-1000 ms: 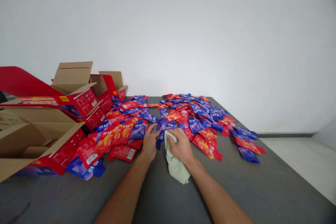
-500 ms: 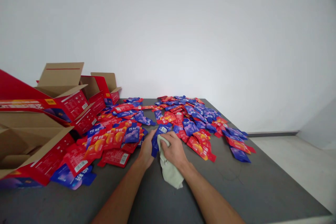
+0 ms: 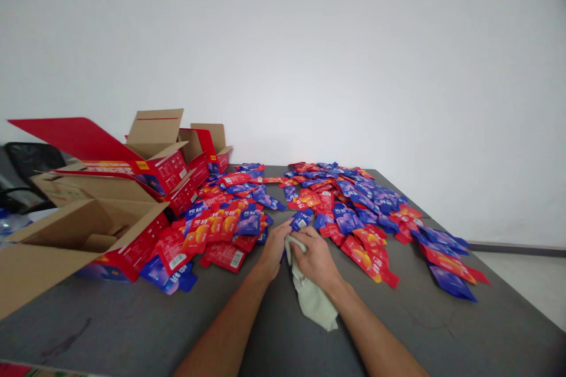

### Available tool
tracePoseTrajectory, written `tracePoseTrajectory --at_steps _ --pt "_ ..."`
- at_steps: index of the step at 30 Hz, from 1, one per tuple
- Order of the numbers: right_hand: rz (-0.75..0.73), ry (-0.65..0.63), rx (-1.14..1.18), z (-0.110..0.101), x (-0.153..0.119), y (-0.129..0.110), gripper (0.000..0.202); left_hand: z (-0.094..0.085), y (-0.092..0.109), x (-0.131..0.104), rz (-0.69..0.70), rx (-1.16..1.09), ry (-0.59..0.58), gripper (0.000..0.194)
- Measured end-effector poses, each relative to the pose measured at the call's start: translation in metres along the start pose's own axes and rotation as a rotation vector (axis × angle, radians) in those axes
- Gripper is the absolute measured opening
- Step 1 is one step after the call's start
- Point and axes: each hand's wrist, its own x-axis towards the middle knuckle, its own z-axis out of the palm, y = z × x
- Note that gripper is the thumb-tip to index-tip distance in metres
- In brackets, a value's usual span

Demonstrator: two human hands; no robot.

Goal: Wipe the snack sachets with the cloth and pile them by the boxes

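Note:
Near the middle of the grey table, my left hand [image 3: 273, 250] is closed on a blue pouch [image 3: 302, 220], whose top end sticks out beyond my fingers. My right hand [image 3: 315, 256] is closed on a pale cloth [image 3: 315, 301] and presses it against the pouch; the rest of the cloth hangs down toward the table. Most of the held pouch is hidden by my hands. Red and blue pouches lie in a heap [image 3: 227, 221] to the left of my hands and in another heap [image 3: 349, 197] beyond them to the right.
Several open red cardboard boxes [image 3: 144, 241] stand along the left of the grey table [image 3: 132, 330]. A few pouches [image 3: 451, 280] lie near its right edge. A black chair [image 3: 33, 159] is behind the boxes. A white wall rises behind the table.
The view has turned left, showing more of the boxes and the chair. My hands have come closer together around the blue pouch, and the cloth has moved with my right hand.

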Motion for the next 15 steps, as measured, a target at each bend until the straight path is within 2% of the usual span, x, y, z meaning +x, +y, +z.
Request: tracePoseTrajectory --at_steps 2,4,5,8,11,12,13,15 --pt "0.008 -0.020 -0.011 0.001 -0.001 0.001 0.028 -0.003 0.006 0.003 0.074 0.128 -0.021 0.034" --pt "0.035 -0.022 -0.046 0.000 -0.002 0.005 0.028 -0.009 0.015 0.006 0.150 0.304 0.027 0.039" --pt "0.051 -0.024 -0.069 -0.001 -0.002 0.007 0.028 -0.013 0.019 0.007 0.194 0.431 0.087 0.040" --pt "0.113 -0.022 -0.143 -0.004 -0.002 0.013 0.027 -0.029 0.030 0.009 0.282 0.567 0.212 0.048" --pt "0.186 -0.024 -0.212 -0.005 -0.002 0.017 0.026 -0.042 0.031 0.010 0.410 1.035 0.467 0.048" --pt "0.207 -0.031 -0.233 -0.005 -0.002 0.017 0.025 -0.044 0.028 0.010 0.425 1.133 0.497 0.049" --pt "0.225 -0.041 -0.251 -0.005 -0.002 0.018 0.024 -0.044 0.024 0.011 0.430 1.207 0.493 0.048" --pt "0.254 -0.071 -0.285 -0.005 -0.003 0.019 0.023 -0.039 0.012 0.012 0.428 1.279 0.365 0.046"
